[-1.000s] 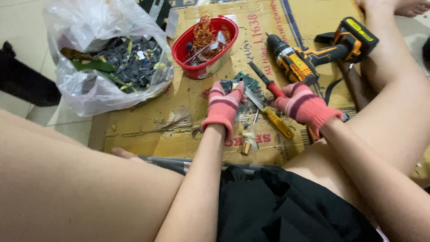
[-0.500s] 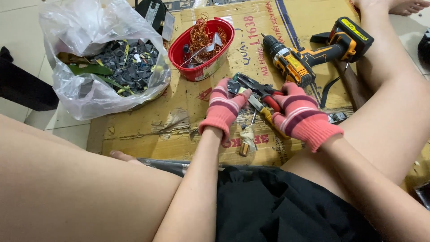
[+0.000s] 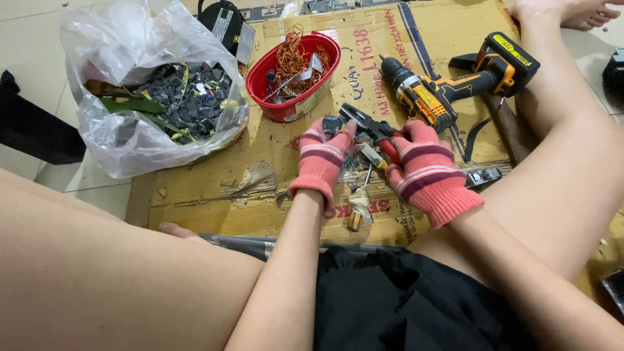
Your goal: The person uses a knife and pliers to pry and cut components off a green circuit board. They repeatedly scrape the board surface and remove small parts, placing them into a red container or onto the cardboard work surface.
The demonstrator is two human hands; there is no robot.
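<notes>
Gloved hands working pliers on a small part over cardboard.
Right hand fingers closed round red-handled pliers; left hand pinches a small dark part at the pliers' tip. Risk: part slips, pliers nip the glove.

We take this for a makeshift floor workshop in a home: flattened cardboard covers pale floor tiles, with a cordless drill, a red basket of copper wire and a plastic bag of dark scrap parts spread on it.
</notes>
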